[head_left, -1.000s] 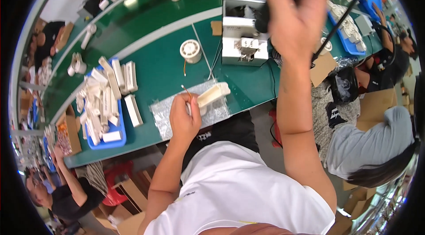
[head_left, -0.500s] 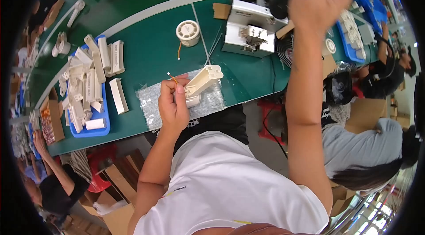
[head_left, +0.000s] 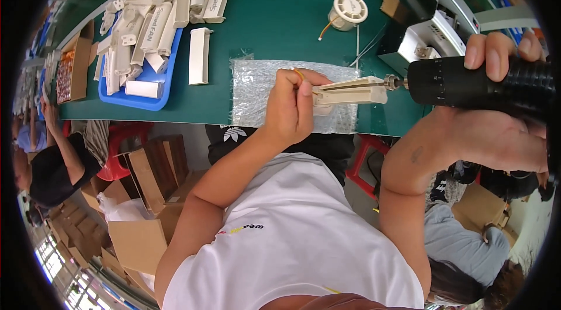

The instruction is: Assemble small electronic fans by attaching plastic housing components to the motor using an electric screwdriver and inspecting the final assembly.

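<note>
- Left fingers (head_left: 304, 106) pinch the cream handle (head_left: 355, 95); long axis left-right, free end pointing right.
- Right fingers (head_left: 498, 60) grip black driver (head_left: 453, 83), bit (head_left: 391, 81) pointing left along the handle.

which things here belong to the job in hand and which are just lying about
In the job:
cream plastic part, in the left hand
black screwdriver, in the right hand
bubble wrap beneath
likely, blue parts tray

Probably just lying about:
red stool
cardboard boxes

From my end I see a matt black plastic driver (head_left: 441, 81), shiny metal tip (head_left: 391, 81) — smooth plastic handle (head_left: 356, 95), glossy crinkled film (head_left: 251, 89).
</note>
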The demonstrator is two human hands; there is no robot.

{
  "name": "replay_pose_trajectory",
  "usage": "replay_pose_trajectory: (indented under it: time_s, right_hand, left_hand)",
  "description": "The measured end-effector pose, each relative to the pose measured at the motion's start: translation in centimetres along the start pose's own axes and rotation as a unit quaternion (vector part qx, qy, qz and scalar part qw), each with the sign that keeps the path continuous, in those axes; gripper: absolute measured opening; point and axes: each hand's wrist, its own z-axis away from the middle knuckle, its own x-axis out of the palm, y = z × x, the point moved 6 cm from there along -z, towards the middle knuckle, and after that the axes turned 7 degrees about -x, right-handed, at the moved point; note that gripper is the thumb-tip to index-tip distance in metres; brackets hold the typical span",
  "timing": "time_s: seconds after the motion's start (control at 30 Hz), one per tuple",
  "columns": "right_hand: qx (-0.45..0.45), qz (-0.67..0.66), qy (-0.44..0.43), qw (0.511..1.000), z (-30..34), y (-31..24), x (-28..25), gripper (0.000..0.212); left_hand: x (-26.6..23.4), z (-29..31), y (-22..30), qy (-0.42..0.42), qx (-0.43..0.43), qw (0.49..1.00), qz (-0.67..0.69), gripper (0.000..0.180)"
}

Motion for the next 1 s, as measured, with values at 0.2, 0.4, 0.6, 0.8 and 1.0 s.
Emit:
replay_pose_trajectory:
  time_s: [0.2,0.4,0.6,0.8,1.0]
  right_hand:
    - [0.009,-0.037,-0.058,0.998,0.0,1.7,0.8,0.081]
    - [0.009,-0.072,-0.12,0.99,-0.8,2.5,1.2,0.088]
    - [-0.041,0.004,-0.137,0.99,-1.0,-0.5,1.4,0.098]
    - [-0.146,0.026,0.028,0.989,-1.3,-5.8,0.9,0.079]
    - [-0.224,0.605,0.187,0.741,-4.4,-12.3,-1.3,0.057]
  left_hand:
    - [-0.1,0.4,-0.5,-0.032,-0.034,0.999,0.012,0.01]
    - [-0.1,0.0,-0.7,-0.041,-0.024,0.999,0.002,0.009]
    - [0.4,-0.1,-0.4,-0.008,0.001,0.999,-0.044,0.006]
    - [-0.5,0.7,-1.0,0.0,-0.048,0.999,-0.024,0.01]
    - [0.7,-0.4,-0.5,-0.047,-0.08,0.996,0.013,0.014]
